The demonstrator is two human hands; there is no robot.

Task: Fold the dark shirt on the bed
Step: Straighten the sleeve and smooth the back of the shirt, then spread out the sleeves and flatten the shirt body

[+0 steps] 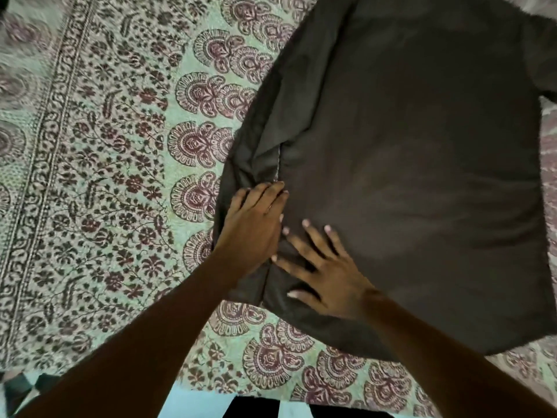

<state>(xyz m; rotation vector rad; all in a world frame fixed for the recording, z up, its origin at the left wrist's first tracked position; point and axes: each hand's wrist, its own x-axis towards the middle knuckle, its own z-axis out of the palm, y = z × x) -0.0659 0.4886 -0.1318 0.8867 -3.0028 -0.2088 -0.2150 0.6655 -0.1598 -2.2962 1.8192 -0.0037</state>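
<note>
nearest, the right hand (325, 273) lies flat on the shirt (407, 161) with fingers splayed, gripping nothing, just pressing the cloth down. touching its fingertips on the left, the left hand (253, 224) rests with straight fingers held together along a narrow flap turned in over the shirt's left edge; it too holds nothing. the shirt spreads from under both palms away to the far right, lying on the bedspread (105, 176), which shows left of the left hand and below both wrists.

this looks like the first side fold being flattened: one long edge is turned in and the rest lies open. the next move, i'd judge, calls for smoothing that flap away from the hands so the crease runs straight, then reaching across to the right edge to match it.

the shirt is a dark brown, matte, soft cloth that puckers just beyond the left fingers. whether a sleeve is tucked inside the flap i can't tell, as it's blurred there. the bedspread is a pale green print of floral vines and scalloped maroon medallions.
</note>
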